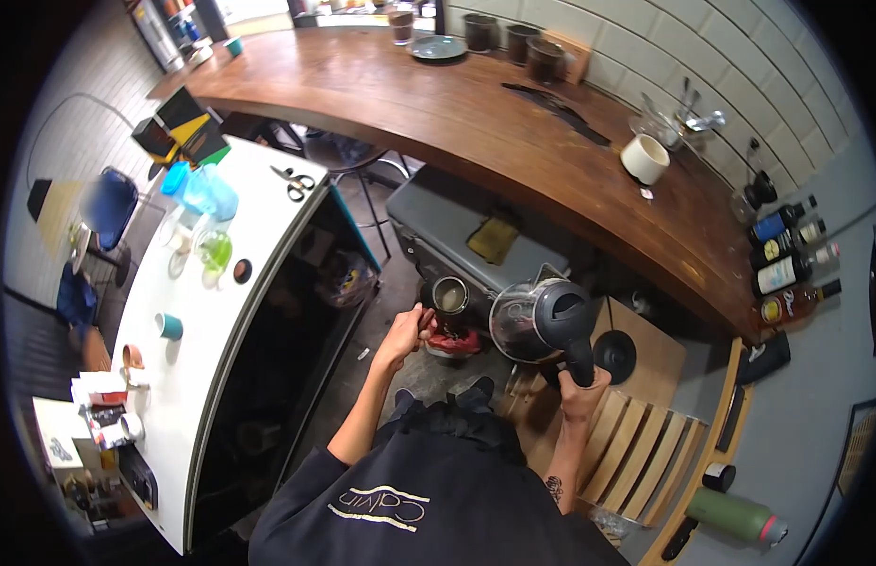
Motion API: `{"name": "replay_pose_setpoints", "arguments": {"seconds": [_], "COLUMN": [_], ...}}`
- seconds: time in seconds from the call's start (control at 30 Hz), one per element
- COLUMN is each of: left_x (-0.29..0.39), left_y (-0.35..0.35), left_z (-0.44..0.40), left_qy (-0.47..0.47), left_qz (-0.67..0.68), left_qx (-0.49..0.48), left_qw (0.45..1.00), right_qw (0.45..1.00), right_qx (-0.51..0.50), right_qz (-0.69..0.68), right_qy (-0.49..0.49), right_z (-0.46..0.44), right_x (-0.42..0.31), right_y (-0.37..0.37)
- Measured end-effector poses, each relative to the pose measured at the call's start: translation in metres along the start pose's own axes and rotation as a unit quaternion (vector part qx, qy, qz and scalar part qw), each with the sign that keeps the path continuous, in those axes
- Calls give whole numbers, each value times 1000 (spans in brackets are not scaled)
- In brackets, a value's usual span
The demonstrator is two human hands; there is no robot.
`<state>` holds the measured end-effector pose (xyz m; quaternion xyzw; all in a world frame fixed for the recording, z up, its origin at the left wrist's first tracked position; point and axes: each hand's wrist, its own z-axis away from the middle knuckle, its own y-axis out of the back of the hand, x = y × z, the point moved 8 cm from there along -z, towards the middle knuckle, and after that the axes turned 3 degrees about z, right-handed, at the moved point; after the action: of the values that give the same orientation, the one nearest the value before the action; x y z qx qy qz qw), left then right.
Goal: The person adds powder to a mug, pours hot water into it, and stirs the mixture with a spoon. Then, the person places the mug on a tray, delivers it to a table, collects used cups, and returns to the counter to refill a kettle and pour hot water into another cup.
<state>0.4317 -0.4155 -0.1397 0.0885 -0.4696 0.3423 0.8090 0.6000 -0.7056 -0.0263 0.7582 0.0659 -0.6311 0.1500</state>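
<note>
My left hand is closed on a dark mug at its near left side. Pale liquid shows inside the mug's round opening. My right hand wraps around the black handle of an electric kettle with a clear body and dark lid. The kettle is held just right of the mug, its spout hard to make out. Under the mug, low down, is a red object that I cannot identify. The black round kettle base lies on a wooden surface to the right.
A grey chest with a yellowish cloth stands ahead. Beyond curves a wooden counter bearing a white cup. Left is a white-topped counter with scissors. Bottles stand at right; a slatted wooden seat is nearby.
</note>
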Motion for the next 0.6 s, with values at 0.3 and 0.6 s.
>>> {"name": "replay_pose_setpoints", "arguments": {"seconds": [0.3,0.6], "left_x": [0,-12], "left_y": [89,138], "left_z": [25,48], "left_qy": [-41,-87], "left_qz": [-19,25], "left_qx": [80,129], "left_qw": [996,988], "right_qw": [984,954], "right_qx": [-175,-298], "right_qz": [7,27], "right_qy": [-23,-34], "right_z": [38,62], "right_x": [16,0], "right_y": [-119,-186]}}
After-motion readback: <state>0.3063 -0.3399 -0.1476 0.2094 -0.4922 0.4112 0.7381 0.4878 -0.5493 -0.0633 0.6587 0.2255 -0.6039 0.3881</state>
